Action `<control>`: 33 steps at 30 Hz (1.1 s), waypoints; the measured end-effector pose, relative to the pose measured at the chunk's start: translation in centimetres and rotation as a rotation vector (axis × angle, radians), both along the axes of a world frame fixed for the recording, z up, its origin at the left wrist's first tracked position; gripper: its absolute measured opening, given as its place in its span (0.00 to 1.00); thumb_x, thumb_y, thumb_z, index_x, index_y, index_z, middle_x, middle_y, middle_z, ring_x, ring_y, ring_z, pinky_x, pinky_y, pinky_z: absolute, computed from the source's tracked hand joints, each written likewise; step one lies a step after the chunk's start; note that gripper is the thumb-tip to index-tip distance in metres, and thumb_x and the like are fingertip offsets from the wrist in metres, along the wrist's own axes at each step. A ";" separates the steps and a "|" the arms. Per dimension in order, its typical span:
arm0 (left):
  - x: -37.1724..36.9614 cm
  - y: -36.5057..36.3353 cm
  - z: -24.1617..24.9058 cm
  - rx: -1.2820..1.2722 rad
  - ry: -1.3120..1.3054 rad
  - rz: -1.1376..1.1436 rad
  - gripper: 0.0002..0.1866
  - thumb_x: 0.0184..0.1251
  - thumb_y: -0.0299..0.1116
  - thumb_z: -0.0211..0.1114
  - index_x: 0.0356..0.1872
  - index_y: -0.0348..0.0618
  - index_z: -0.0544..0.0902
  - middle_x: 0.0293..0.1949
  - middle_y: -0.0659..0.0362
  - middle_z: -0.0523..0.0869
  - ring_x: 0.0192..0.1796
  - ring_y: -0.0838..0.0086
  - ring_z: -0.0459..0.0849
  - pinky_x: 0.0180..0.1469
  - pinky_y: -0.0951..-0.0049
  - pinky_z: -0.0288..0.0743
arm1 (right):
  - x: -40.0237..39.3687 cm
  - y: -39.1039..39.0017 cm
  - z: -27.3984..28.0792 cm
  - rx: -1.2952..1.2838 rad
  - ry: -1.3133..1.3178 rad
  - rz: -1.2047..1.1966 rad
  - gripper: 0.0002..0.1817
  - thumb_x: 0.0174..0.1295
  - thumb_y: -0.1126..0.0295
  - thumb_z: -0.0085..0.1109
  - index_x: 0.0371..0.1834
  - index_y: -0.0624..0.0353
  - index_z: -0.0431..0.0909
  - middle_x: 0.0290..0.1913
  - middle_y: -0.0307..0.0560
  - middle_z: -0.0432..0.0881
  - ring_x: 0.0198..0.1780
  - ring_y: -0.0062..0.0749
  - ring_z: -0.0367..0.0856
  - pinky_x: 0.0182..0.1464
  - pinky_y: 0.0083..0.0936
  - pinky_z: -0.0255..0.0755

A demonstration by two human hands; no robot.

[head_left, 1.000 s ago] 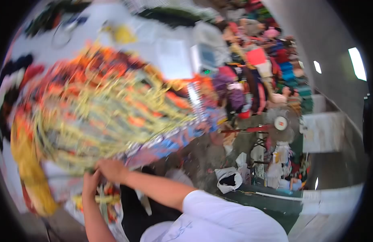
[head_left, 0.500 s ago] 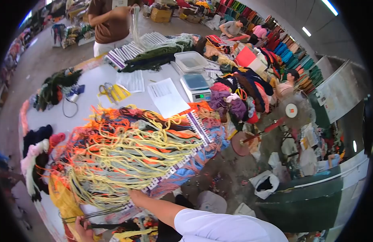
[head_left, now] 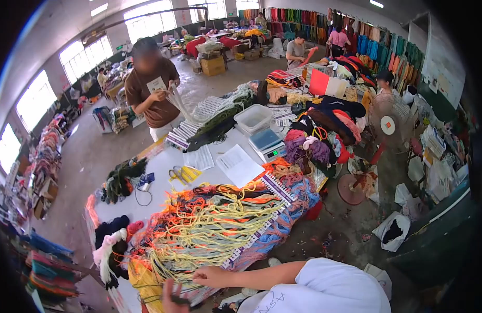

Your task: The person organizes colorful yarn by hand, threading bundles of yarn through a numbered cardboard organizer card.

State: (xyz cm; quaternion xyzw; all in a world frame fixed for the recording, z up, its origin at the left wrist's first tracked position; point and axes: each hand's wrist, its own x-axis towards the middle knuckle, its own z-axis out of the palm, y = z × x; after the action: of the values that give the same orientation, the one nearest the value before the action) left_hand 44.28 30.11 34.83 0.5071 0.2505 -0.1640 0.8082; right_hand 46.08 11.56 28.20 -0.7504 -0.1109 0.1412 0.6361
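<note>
Multicoloured yarn strands [head_left: 209, 221], mostly yellow, grey and orange, lie fanned across the table, fixed along a white-and-purple card strip [head_left: 251, 237]. My right hand [head_left: 212, 276] is closed at the near edge of these strands, fingers bent together; what they pinch is too small to make out. Lower down, at the bottom edge, my left hand [head_left: 173, 298] has dark green yarn [head_left: 182, 301] against its palm, with its fingers partly raised. Beside it hangs a yellow yarn bundle [head_left: 142, 276] crossed by dark strands.
Scissors [head_left: 177, 175], paper sheets [head_left: 240, 164], a digital scale [head_left: 267, 143] and a clear plastic tub [head_left: 253, 119] lie farther back. Yarn heaps [head_left: 316, 141] crowd the right side. A co-worker [head_left: 153, 94] stands across the table; a fan [head_left: 388, 125] stands at right.
The camera view has tilted up, showing more of the room. My left hand has come closer to my right, and the dark strands stretched between them no longer show.
</note>
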 end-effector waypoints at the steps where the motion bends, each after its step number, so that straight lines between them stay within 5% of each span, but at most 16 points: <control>1: -1.2 -3.2 0.2 0.006 -0.159 0.037 0.24 0.71 0.43 0.47 0.64 0.44 0.66 0.57 0.60 0.76 0.44 0.72 0.80 0.41 0.72 0.74 | -0.6 -0.2 1.6 0.010 -0.008 0.000 0.14 0.60 0.59 0.57 0.38 0.59 0.78 0.32 0.45 0.79 0.31 0.32 0.78 0.36 0.28 0.71; 2: -1.6 -3.6 -1.2 -0.164 -0.268 -0.129 0.24 0.72 0.40 0.44 0.65 0.41 0.64 0.61 0.56 0.71 0.59 0.67 0.72 0.54 0.67 0.70 | -1.1 -0.6 2.8 0.055 -0.063 0.027 0.14 0.59 0.59 0.57 0.37 0.60 0.78 0.31 0.46 0.79 0.32 0.33 0.78 0.36 0.29 0.71; 5: -2.3 -9.0 1.9 -0.206 -0.277 -0.180 0.24 0.74 0.39 0.41 0.67 0.39 0.61 0.62 0.51 0.70 0.61 0.65 0.71 0.61 0.62 0.67 | -1.4 -2.9 5.4 0.029 -0.164 -0.014 0.13 0.55 0.61 0.60 0.32 0.61 0.79 0.30 0.47 0.79 0.33 0.35 0.78 0.37 0.29 0.71; 10: -2.4 -12.6 4.6 -0.237 -0.331 -0.296 0.25 0.75 0.39 0.39 0.66 0.36 0.60 0.64 0.51 0.68 0.62 0.63 0.70 0.63 0.63 0.65 | -2.7 -8.4 8.6 0.181 0.051 0.014 0.10 0.55 0.64 0.62 0.33 0.60 0.81 0.30 0.44 0.82 0.33 0.30 0.79 0.37 0.26 0.71; 14: -2.6 -15.8 5.2 -0.212 -0.320 -0.317 0.25 0.74 0.39 0.40 0.66 0.36 0.61 0.63 0.51 0.69 0.62 0.63 0.71 0.63 0.62 0.66 | -3.1 -11.2 8.8 0.090 -0.125 0.012 0.07 0.58 0.67 0.62 0.34 0.59 0.81 0.29 0.38 0.81 0.33 0.19 0.77 0.37 0.21 0.70; 30: -1.5 -24.1 5.7 -0.206 -0.337 -0.433 0.26 0.72 0.41 0.44 0.65 0.35 0.63 0.61 0.49 0.71 0.62 0.62 0.70 0.65 0.61 0.62 | -3.2 -20.0 9.7 0.350 0.103 -0.129 0.08 0.57 0.67 0.61 0.31 0.62 0.81 0.28 0.36 0.79 0.30 0.17 0.74 0.33 0.19 0.67; 33: -1.6 -24.7 6.1 -0.260 -0.259 -0.400 0.26 0.72 0.41 0.44 0.64 0.35 0.64 0.59 0.50 0.72 0.59 0.62 0.73 0.59 0.60 0.69 | -3.7 -21.5 11.2 0.414 0.246 -0.081 0.07 0.58 0.68 0.61 0.30 0.61 0.79 0.29 0.35 0.78 0.29 0.16 0.73 0.30 0.18 0.68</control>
State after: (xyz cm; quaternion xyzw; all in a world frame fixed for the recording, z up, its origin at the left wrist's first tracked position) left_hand 42.66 5.41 40.88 0.4554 0.0168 -0.2848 0.8433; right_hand 42.43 -9.97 39.35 -0.5849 -0.0290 0.1800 0.7904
